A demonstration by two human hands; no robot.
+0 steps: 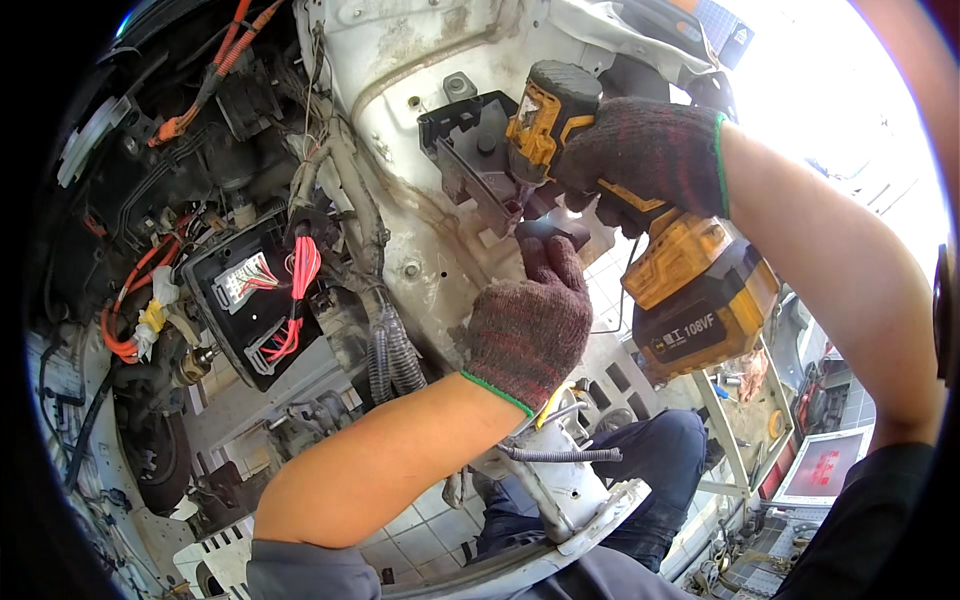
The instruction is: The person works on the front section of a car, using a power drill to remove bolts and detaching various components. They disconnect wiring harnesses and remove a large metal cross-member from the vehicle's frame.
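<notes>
My right hand point(650, 150), in a dark knitted glove with green trim, is wrapped round the grip of a yellow and black cordless impact driver point(540, 125). Its large battery point(700, 310) hangs toward me, and the nose points down at the edge of a black plastic bracket point(480, 185) on the white body panel. Just below the nose, my gloved left hand point(532, 325) reaches up with bent fingers closed on a small dark piece point(555, 230). The thumb and the far side of that piece are hidden.
Left of the panel runs a taped wiring harness point(345, 180), beside an open black fuse box point(255, 300) with red and pink wires. Orange cables point(130, 310) lie farther left. A curved white bar point(600, 520) crosses before my legs. A metal-framed stand point(740, 430) is at right.
</notes>
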